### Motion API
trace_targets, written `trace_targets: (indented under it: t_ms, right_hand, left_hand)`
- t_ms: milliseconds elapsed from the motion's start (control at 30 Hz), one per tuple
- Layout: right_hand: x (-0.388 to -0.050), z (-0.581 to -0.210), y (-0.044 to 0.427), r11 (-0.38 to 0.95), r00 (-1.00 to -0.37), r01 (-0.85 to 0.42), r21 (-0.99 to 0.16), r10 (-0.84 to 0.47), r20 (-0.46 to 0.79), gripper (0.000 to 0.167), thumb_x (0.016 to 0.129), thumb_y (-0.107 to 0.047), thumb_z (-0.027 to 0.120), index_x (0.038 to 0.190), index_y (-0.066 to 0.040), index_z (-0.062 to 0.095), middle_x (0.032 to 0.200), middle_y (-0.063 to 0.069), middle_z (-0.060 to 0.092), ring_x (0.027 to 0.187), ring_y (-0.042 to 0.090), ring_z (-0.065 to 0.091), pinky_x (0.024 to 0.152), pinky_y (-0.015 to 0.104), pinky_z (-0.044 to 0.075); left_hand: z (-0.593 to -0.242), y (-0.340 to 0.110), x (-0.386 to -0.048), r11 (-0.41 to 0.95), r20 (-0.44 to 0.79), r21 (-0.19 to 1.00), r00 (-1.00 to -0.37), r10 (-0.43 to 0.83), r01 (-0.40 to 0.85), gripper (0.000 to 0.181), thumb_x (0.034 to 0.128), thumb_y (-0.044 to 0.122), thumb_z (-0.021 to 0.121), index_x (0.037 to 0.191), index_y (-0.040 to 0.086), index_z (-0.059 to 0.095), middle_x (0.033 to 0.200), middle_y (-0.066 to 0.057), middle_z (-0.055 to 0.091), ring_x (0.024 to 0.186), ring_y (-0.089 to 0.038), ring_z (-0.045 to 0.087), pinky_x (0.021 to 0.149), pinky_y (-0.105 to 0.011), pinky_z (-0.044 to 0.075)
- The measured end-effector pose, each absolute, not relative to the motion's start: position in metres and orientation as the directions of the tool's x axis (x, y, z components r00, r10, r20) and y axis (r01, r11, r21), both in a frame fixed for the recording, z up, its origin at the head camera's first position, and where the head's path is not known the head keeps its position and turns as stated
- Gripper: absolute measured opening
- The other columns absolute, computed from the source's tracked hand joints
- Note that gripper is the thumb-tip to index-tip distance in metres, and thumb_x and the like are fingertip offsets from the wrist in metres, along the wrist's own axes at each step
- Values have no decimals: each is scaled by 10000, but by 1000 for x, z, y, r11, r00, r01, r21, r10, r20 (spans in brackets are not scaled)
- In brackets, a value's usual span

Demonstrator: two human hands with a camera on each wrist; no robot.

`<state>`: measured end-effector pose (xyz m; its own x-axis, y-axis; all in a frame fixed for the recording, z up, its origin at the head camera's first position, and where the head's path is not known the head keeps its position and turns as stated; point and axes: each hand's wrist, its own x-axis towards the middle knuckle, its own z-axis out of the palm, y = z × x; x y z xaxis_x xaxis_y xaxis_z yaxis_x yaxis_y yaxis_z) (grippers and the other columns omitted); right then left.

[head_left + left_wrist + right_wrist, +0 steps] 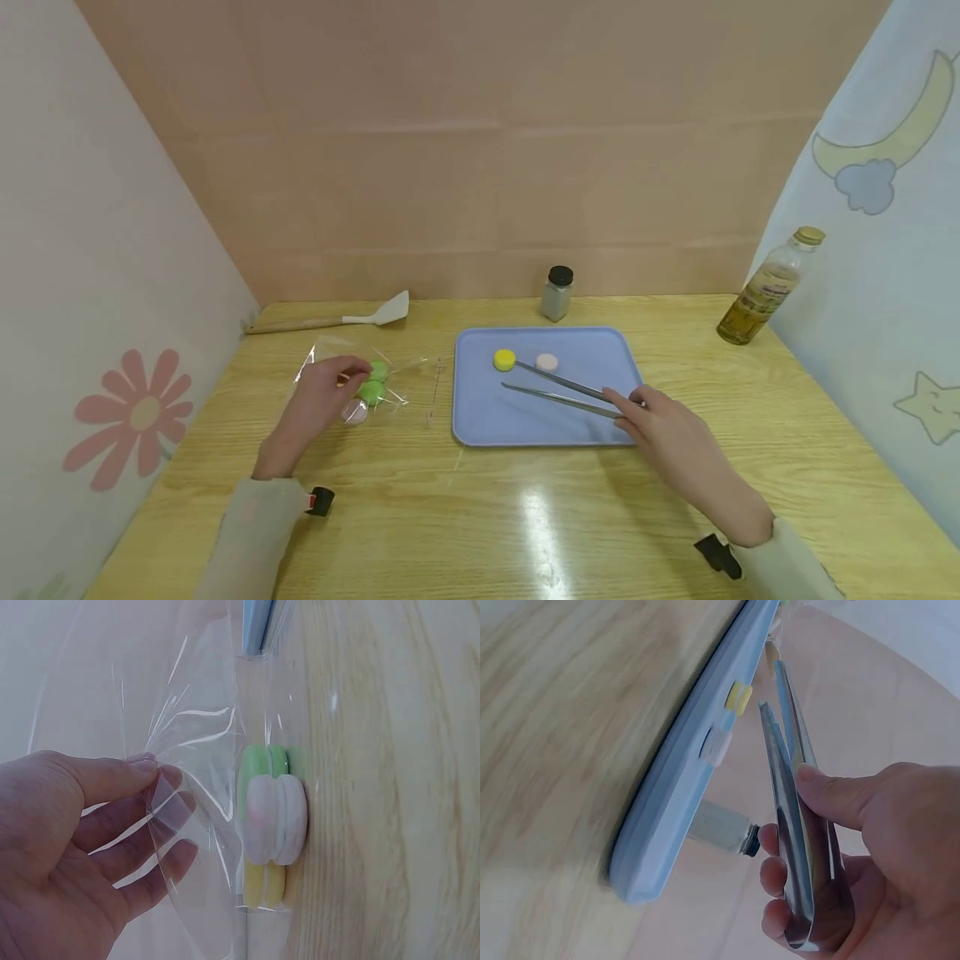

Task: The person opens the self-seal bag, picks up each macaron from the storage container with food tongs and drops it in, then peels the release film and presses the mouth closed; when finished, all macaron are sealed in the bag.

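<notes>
My left hand (322,393) pinches the edge of a clear plastic bag (202,742) between thumb and fingers, lifting its upper side. Inside the bag lie green macarons (372,392) and a pale pink macaron (276,819); the left wrist view also shows a yellowish macaron (264,885) there. In my right hand (678,442) are metal tongs (799,825), gripped with their tips apart and nothing between them. The tips hover over a blue tray (480,425). On that tray sit a yellow macaron (505,359) and a pale pink macaron (547,362), a short gap between them.
A spatula (375,317) with a wooden handle lies at the back left. Behind the tray stands a small jar (557,296) with a black lid. An oil bottle (765,287) is at the back right. Walls enclose the table (450,517) at the back and sides.
</notes>
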<state>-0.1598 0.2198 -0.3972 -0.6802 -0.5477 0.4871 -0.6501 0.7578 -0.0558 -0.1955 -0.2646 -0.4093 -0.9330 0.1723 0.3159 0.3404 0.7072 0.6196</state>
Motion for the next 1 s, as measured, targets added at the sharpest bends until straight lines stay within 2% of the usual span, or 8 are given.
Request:
trace_targets:
  t_ms: [567,1000]
  right_hand:
    - [-169,-410,223,785,-714,-619,-43,-539,447,453,812,-60,831,1248,-52,710,867,47,586,603,93,452,477,235,375]
    - [-177,-411,204,805,-761,-590,-62,-528,378,401,891,-81,776,1278,-26,691,885,65,565,621,93,418,462,210,360]
  left_hand:
    - [-407,-264,-194,706,307,625,-936,172,334,125,960,-27,647,1057,-55,722,1008,-135,731,932,-291,688,826,-491,576]
    - [-407,-264,-194,703,306,628,-937,172,334,127,964,-26,644,1062,-53,721,1018,-136,731,946,-293,686,838,-495,572]
